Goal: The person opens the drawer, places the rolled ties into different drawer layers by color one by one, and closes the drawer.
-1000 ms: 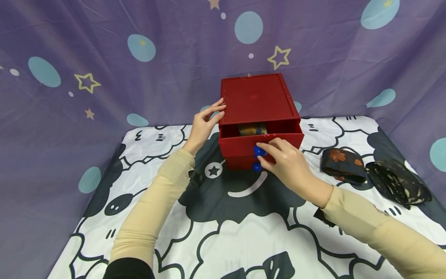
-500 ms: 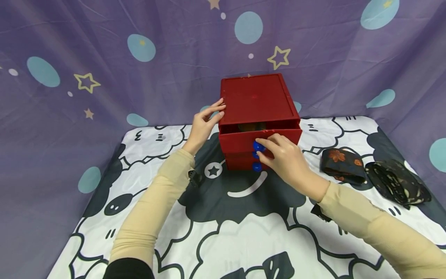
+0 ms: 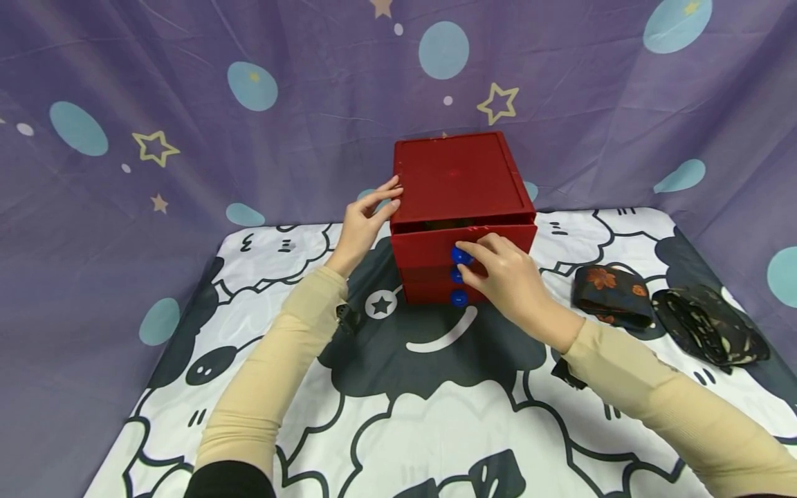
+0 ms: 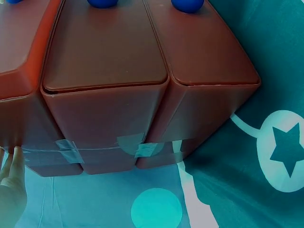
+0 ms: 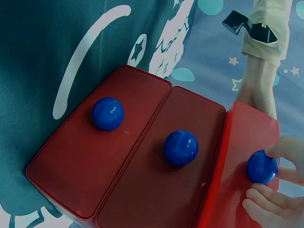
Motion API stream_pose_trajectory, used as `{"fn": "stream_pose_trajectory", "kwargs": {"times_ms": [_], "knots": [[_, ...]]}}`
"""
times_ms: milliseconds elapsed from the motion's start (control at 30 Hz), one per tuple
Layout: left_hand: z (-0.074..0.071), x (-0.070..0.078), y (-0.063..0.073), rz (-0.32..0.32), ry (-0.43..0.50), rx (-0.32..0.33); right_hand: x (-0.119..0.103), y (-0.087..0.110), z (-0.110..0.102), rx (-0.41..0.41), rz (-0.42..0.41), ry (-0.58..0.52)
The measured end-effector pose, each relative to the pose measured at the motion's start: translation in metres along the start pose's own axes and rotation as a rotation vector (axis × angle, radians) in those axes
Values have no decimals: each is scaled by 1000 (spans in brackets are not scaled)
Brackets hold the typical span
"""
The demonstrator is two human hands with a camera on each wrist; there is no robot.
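A red drawer cabinet with three stacked drawers stands at the back of the table. Its top drawer sticks out a little, leaving a narrow gap under the lid. My right hand pinches the blue round knob of that drawer between thumb and fingers. Below it, the middle knob and bottom knob sit on drawers that are pushed in. With fingers nearly straight, my left hand rests against the cabinet's left side. Whatever lies inside the top drawer is mostly hidden.
Right of the cabinet lies a folded dark cloth with orange flowers, beside a folded camouflage-like cloth. A cartoon-print cover spreads over the table. Behind hangs a purple curtain with stars and dots.
The top drawer has slid inward, with my right hand on its knob moving away from me. The item inside has gone mostly out of sight. My left hand has stayed still.
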State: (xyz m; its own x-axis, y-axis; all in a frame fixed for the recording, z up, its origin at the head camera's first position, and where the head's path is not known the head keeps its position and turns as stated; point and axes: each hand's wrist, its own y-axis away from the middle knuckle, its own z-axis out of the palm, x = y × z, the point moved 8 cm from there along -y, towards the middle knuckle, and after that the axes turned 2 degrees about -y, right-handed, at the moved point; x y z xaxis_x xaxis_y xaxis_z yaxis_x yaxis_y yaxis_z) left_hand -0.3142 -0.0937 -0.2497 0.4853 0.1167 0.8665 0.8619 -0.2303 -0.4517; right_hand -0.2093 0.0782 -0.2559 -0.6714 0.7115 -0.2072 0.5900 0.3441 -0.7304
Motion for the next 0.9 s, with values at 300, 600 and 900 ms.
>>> {"fn": "stream_pose_trajectory", "kwargs": {"times_ms": [300,600,900], "knots": [[0,-1,0,-3,10,3,5,-2,4,-8,30,-12],[0,-2,1,-8,11,8,7,-5,5,11,21,-7],[0,-2,0,-4,10,12,11,-7,8,5,37,-12]]}}
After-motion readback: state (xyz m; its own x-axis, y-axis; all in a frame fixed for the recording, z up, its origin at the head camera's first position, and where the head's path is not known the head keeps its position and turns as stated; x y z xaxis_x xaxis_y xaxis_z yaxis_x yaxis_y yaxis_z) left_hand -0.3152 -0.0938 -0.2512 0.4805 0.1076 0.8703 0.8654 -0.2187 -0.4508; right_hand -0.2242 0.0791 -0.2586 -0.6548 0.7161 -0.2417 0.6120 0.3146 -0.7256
